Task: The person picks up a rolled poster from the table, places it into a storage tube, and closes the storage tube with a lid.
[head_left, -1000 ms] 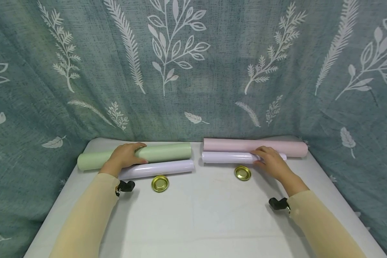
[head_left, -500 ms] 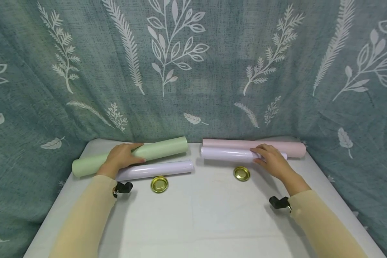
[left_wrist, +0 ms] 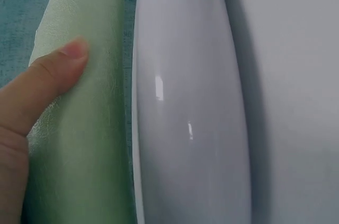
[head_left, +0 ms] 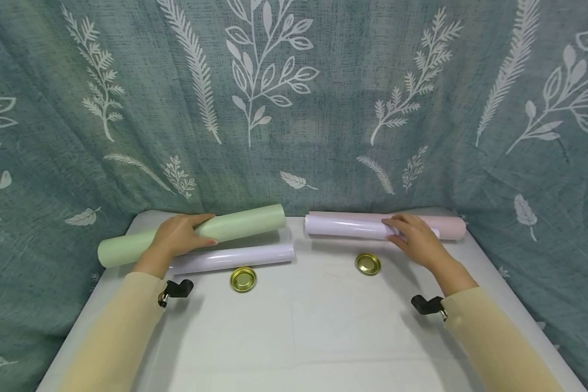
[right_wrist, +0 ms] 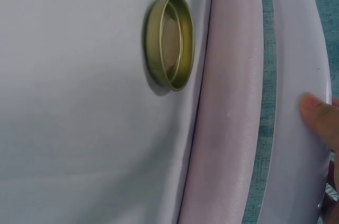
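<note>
My left hand (head_left: pixel 178 237) grips a pale green roll (head_left: pixel 245 222) around its middle, and its right end tilts up off the table. In the left wrist view the thumb (left_wrist: pixel 63 68) presses along the green surface. Just in front of it lies a glossy lavender roll (head_left: pixel 247 257). On the other side, my right hand (head_left: pixel 416 242) holds a second lavender roll (head_left: pixel 343 226), raised so it overlaps the pink roll (head_left: pixel 451 227) in the head view. The right wrist view has its thumb (right_wrist: pixel 320 115) on the lavender roll. The far fingers of both hands are mostly hidden.
Two small round gold dishes rest on the white table (head_left: pixel 299 332): the left dish (head_left: pixel 243 279) before the lavender roll, the right dish (head_left: pixel 368 264) below the held one. A leaf-patterned teal curtain (head_left: pixel 333 109) hangs behind and at both sides.
The green roll has shifted left and its right end has tipped up in my left hand. My right hand has lifted its lavender roll up and back over the pink one.
</note>
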`<state>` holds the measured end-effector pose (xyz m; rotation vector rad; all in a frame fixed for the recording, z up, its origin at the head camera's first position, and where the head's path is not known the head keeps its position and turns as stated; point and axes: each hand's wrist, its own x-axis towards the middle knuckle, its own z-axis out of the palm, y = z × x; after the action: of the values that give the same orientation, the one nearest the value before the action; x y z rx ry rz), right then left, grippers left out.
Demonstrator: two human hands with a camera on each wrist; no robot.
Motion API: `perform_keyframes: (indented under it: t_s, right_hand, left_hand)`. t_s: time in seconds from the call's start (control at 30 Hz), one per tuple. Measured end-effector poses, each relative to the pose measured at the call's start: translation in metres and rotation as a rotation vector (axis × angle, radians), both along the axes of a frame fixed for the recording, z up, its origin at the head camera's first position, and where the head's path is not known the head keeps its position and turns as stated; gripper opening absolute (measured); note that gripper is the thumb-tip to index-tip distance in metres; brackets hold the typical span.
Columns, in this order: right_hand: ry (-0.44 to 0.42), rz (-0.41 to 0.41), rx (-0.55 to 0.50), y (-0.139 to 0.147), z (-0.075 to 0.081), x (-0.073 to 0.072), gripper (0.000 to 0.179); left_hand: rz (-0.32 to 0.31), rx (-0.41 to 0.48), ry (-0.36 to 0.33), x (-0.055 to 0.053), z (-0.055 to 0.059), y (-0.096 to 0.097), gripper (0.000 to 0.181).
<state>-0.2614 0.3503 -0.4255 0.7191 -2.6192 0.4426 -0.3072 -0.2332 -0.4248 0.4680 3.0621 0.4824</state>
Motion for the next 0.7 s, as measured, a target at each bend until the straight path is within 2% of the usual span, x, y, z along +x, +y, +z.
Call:
perform_keyframes:
  t_s: [0.27, 0.7]
  right_hand:
    - [-0.019, -0.001, -0.003, -0.001, 0.011, 0.002, 0.046]
    - [-0.053, 0.002, 0.003, -0.010, 0.022, 0.008, 0.045]
  left_hand:
    - [-0.008, 0.034, 0.007, 0.013, 0.011, 0.001, 0.083]
    - [-0.062, 0.060, 0.084, 0.033, 0.016, 0.003, 0.083]
